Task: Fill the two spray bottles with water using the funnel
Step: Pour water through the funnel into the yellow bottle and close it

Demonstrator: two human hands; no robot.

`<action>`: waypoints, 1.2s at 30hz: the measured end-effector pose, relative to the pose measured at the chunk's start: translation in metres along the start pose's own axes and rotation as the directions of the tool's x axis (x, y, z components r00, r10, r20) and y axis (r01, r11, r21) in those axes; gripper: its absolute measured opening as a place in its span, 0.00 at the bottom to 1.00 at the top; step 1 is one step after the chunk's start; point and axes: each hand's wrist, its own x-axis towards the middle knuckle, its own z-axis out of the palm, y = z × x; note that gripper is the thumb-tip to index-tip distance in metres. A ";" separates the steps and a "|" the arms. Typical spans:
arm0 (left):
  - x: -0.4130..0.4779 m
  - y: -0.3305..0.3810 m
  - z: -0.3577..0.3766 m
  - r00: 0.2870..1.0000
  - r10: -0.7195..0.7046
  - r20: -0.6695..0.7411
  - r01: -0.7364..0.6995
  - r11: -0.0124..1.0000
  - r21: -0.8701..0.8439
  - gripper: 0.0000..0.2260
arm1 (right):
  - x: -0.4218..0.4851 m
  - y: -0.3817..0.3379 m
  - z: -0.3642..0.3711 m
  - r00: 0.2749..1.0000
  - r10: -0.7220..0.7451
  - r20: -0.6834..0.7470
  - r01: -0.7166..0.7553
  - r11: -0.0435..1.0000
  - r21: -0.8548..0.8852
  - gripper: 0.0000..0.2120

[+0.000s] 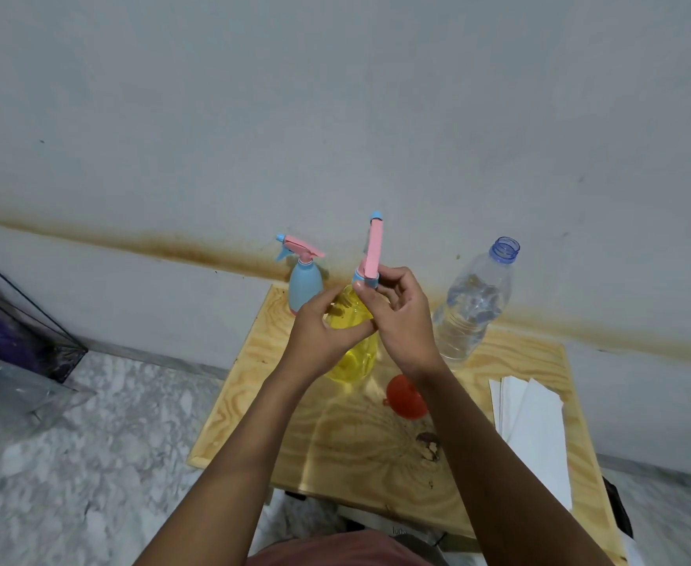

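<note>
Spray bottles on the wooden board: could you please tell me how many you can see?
2. The blue spray bottle stands at the board's far-left corner by the wall. The yellow spray bottle is mid-board, held by both hands at its neck. None appears hidden.

A pale grey wall (335, 96) carries a rusty brown stain band (152, 243); below, a grey marbled floor (90, 463) surrounds the plywood worktop (356, 455).

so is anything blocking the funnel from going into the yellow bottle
Yes: the pink spray head sits at the yellow bottle's neck, gripped by the right hand, with the left hand holding the bottle. The red funnel lies on the table beside it.
</note>
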 end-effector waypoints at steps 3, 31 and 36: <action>0.003 0.003 -0.002 1.000 -0.024 -0.001 0.024 1.000 0.001 0.19 | 0.002 -0.003 0.000 1.000 -0.008 0.008 0.008 0.999 0.033 0.03; 0.005 0.016 -0.010 0.997 -0.035 0.074 0.043 0.992 -0.120 0.15 | 0.012 -0.018 -0.001 0.993 -0.016 0.118 0.019 1.000 -0.020 0.12; 0.005 0.009 -0.009 0.995 -0.065 0.075 0.072 0.993 -0.096 0.21 | 0.015 -0.026 -0.008 0.985 0.017 0.171 -0.014 1.000 -0.017 0.05</action>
